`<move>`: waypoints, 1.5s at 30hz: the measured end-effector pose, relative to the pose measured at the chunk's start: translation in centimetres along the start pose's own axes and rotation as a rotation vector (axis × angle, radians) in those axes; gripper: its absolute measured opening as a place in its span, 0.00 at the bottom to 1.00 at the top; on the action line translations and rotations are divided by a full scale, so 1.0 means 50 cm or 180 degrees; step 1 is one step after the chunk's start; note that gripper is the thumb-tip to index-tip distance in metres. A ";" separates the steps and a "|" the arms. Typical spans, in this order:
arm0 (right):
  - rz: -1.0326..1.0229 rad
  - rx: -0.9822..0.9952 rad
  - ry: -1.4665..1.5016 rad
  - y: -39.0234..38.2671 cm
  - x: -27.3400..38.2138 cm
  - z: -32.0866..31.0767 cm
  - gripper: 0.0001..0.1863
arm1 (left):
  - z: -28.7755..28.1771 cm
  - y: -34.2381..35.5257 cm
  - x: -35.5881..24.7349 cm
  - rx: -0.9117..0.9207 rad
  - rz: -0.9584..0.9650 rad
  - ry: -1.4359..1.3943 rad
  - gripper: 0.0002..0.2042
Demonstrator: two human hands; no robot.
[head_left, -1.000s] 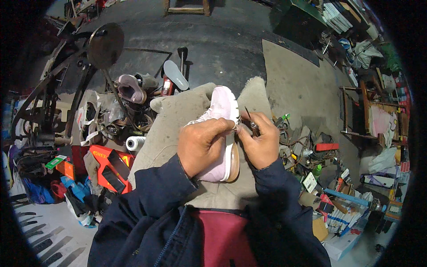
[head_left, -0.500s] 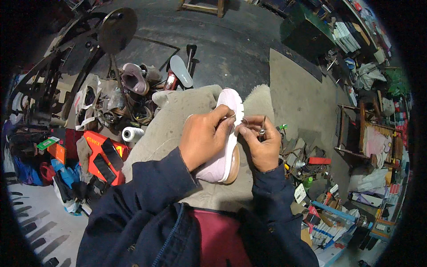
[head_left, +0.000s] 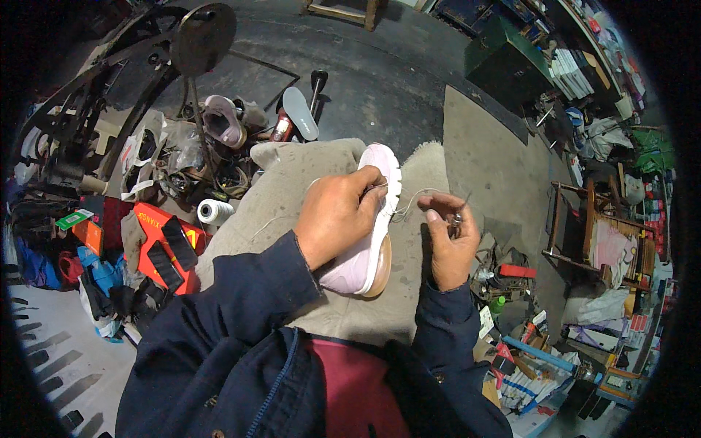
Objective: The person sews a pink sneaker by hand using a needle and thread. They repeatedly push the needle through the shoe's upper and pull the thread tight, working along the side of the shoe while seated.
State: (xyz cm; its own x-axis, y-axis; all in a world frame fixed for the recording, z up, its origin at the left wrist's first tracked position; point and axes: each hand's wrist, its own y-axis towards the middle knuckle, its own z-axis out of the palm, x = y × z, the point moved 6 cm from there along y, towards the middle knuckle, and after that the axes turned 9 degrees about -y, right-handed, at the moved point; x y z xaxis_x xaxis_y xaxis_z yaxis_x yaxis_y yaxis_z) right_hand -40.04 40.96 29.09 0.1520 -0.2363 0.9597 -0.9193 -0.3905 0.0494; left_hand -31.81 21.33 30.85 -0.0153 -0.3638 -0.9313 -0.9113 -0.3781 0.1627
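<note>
A pale pink shoe (head_left: 349,275) with a white sole lies tilted on its side across the cloth over my lap, toe pointing away. My left hand (head_left: 339,215) is closed on its upper near the middle, with thumb and forefinger pinched at the sole's edge beside a thin thread. Right of the shoe, my right hand (head_left: 451,241) is apart from it, fingers curled around an awl (head_left: 458,218) whose thin metal point sticks up. A loop of pale thread (head_left: 415,196) arches from the sole's side toward the right fingertips. Whether they pinch it is unclear.
A beige cloth (head_left: 299,164) covers my lap. A white thread spool (head_left: 216,212) sits at its left, near a red box (head_left: 157,252). Farther left stand another pink shoe (head_left: 223,123), a grey insole (head_left: 299,113) and a dark iron machine (head_left: 157,80). Tools clutter the right.
My right hand has moved right, away from the sole, with the awl in it, and a thread loop now shows across the gap. My left hand still grips the shoe.
</note>
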 end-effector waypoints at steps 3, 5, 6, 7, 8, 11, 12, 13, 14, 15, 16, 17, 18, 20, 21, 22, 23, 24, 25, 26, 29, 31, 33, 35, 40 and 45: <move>0.0104 -0.0266 -0.0377 -0.016 -0.001 -0.027 0.09 | 0.002 -0.001 0.003 -0.0041 -0.0002 -0.0134 0.08; 0.0449 -0.0132 -0.0661 -0.033 -0.004 -0.032 0.08 | 0.004 -0.001 0.004 -0.0039 0.0059 -0.0235 0.08; 0.0485 -0.0001 -0.0681 -0.043 -0.001 -0.025 0.10 | 0.004 -0.002 0.005 -0.0054 0.0080 -0.0283 0.08; 0.0524 0.0132 -0.0865 -0.046 0.000 -0.015 0.13 | 0.004 -0.003 0.004 -0.0050 0.0128 -0.0325 0.07; 0.0427 0.0187 -0.0888 -0.048 0.006 -0.003 0.15 | 0.004 -0.003 0.003 -0.0057 0.0170 -0.0367 0.06; 0.0177 0.0108 -0.0960 -0.035 0.018 0.030 0.17 | 0.003 -0.008 0.001 0.0036 0.0301 -0.0381 0.06; -0.0018 0.0080 -0.1215 -0.026 0.026 0.038 0.17 | 0.002 -0.010 0.000 0.0076 0.0341 -0.0361 0.06; -0.0211 0.0052 -0.1436 -0.018 0.033 0.046 0.17 | 0.001 -0.013 -0.002 0.0085 0.0377 -0.0360 0.06; -0.0354 0.0034 -0.1378 -0.011 0.040 0.053 0.15 | 0.000 -0.014 -0.004 0.0090 0.0414 -0.0355 0.06; -0.0382 0.0053 -0.1484 -0.004 0.042 0.057 0.14 | -0.001 -0.016 -0.006 0.0105 0.0436 -0.0343 0.06; -0.0407 0.0074 -0.1594 0.002 0.044 0.060 0.13 | -0.003 -0.017 -0.009 0.0082 0.0506 -0.0354 0.06; -0.0426 0.0098 -0.1709 0.005 0.046 0.063 0.12 | -0.004 -0.017 -0.010 0.0043 0.0508 -0.0364 0.06; -0.0483 0.0078 -0.1568 0.008 0.050 0.066 0.12 | -0.004 -0.017 -0.011 0.0016 0.0491 -0.0372 0.06; -0.0570 0.0050 -0.1244 0.008 0.055 0.070 0.12 | -0.005 -0.014 -0.008 -0.0047 0.0376 -0.0377 0.05; -0.0593 0.0077 -0.1140 0.006 0.056 0.072 0.13 | -0.004 -0.011 -0.005 -0.0082 0.0276 -0.0373 0.05; -0.0593 0.0110 -0.0990 0.001 0.058 0.072 0.13 | -0.004 -0.009 -0.001 -0.0116 0.0177 -0.0368 0.05; -0.0578 0.0167 -0.0810 -0.004 0.057 0.074 0.14 | -0.005 -0.005 0.002 -0.0154 0.0134 -0.0339 0.05; -0.0564 0.0347 -0.1006 -0.012 0.059 0.070 0.17 | -0.005 -0.002 0.004 -0.0191 0.0090 -0.0308 0.05; -0.0598 0.0427 -0.1026 -0.017 0.061 0.069 0.17 | -0.006 0.001 0.007 -0.0226 0.0052 -0.0273 0.06; -0.0669 0.0503 -0.1015 -0.021 0.064 0.067 0.17 | -0.004 0.002 0.009 -0.0187 0.0020 -0.0266 0.06; -0.0732 0.0664 -0.1130 -0.029 0.064 0.062 0.13 | -0.003 0.003 0.014 -0.0110 -0.0027 -0.0198 0.07; -0.0920 0.0622 -0.1305 -0.026 0.067 0.058 0.11 | -0.001 0.004 0.013 -0.0092 0.0019 -0.0115 0.08; -0.1038 0.0372 -0.1323 -0.024 0.065 0.056 0.09 | 0.000 0.004 0.013 -0.0073 0.0007 -0.0124 0.08; -0.1063 0.0154 -0.1349 -0.022 0.059 0.053 0.08 | 0.000 0.004 0.012 -0.0068 0.0013 -0.0125 0.08; -0.0622 -0.0104 -0.1039 -0.014 0.026 0.039 0.04 | -0.002 0.003 0.007 -0.0094 0.0022 -0.0106 0.08; -0.0664 -0.0049 -0.1015 -0.008 0.021 0.023 0.06 | -0.002 0.004 0.005 -0.0080 0.0013 -0.0131 0.09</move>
State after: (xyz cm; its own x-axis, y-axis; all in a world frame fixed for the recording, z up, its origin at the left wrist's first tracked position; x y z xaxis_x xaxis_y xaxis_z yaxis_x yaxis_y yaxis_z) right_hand -39.07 39.84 29.74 0.4395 -0.4191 0.7945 -0.8616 -0.4466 0.2411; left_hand -31.95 21.09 30.65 -0.0364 -0.3304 -0.9431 -0.9006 -0.3982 0.1742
